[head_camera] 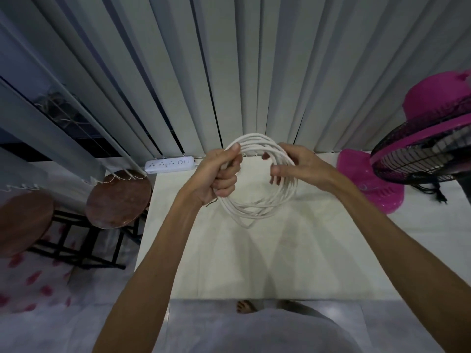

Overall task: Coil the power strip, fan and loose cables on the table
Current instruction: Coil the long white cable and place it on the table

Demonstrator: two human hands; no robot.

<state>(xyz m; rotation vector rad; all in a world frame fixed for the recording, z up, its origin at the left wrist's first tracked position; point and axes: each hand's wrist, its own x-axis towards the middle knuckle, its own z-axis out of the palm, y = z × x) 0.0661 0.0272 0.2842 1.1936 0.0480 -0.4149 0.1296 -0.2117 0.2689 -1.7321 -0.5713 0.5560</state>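
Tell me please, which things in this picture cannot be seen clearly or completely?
- Pink fan, head view: the right frame edge cuts it off.
- White cable coil: the left hand and right hand cover parts; its ends cannot be made out.
- Power strip: sockets too small to tell.
- Brown stool: cut off by the left edge.
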